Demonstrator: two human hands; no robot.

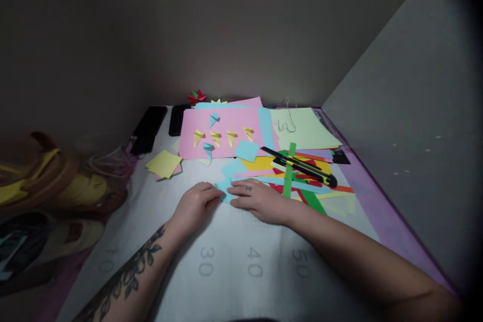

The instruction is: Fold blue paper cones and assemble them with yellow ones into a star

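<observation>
A light blue piece of paper (225, 196) lies on the white tabletop between my two hands. The thumb and fingers of my left hand (198, 204) are pressed together at its left edge. My right hand (258, 201) rests with its fingers stretched flat over the paper's right side, partly hiding it. Just beyond are another light blue sheet (233, 167) and a light blue square (246, 151). Several small folded yellow pieces (216, 138) and folded blue pieces (208, 150) sit on a pink sheet (241, 119) farther back.
A black utility knife (302, 166) lies across coloured paper strips (289, 181) at the right. Yellow square notes (164, 163) are at the left. Two dark phones (151, 121), a pale green sheet stack (305, 131) and a red paper star (196, 96) stand near the back wall.
</observation>
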